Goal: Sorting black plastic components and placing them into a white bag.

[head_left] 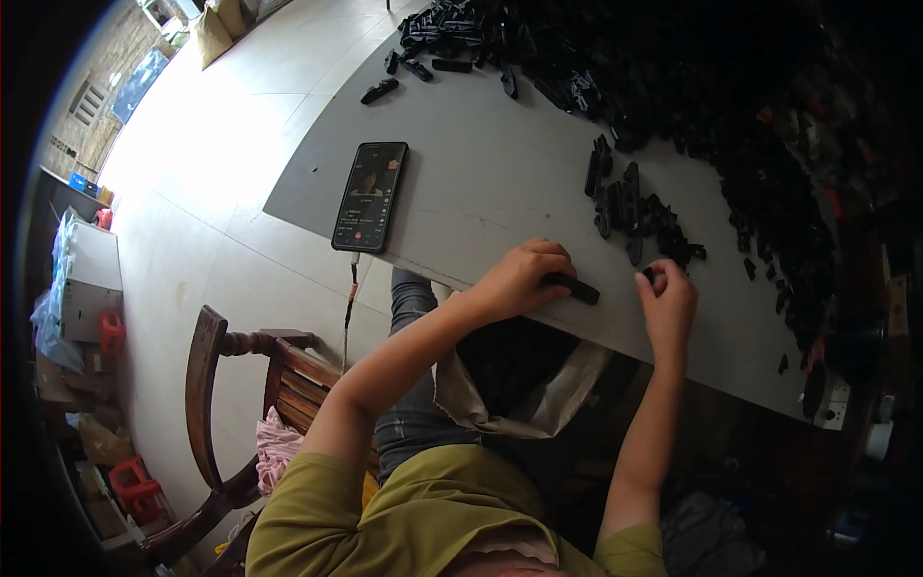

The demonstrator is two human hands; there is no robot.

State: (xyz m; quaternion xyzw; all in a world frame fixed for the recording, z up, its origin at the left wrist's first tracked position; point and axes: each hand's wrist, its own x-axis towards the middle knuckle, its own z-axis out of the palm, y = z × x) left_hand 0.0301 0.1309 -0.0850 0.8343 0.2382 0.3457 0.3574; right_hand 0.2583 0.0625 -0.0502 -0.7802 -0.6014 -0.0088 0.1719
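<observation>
Near the front edge of the grey table (pixel 461 192), my left hand (pixel 527 277) is closed around a long black plastic piece (pixel 577 288), whose rounded end sticks out to the right. My right hand (pixel 668 298), a little further right, has thumb and fingers pinched together on a small dark part (pixel 648 275), mostly covered by the fingertips. Just beyond it lies a loose group of black plastic pieces (pixel 630 207), some long and slotted, others small. Below the table edge, an open pale sack (pixel 461 394) with a dark inside sits by my lap.
A big heap of black parts (pixel 615 58) covers the table's far and right side. On the left a phone (pixel 370 197) with a lit screen lies at the edge, its cable (pixel 349 317) hanging down. A wooden chair (pixel 207 404) stands left, with pink cloth (pixel 279 447) on it.
</observation>
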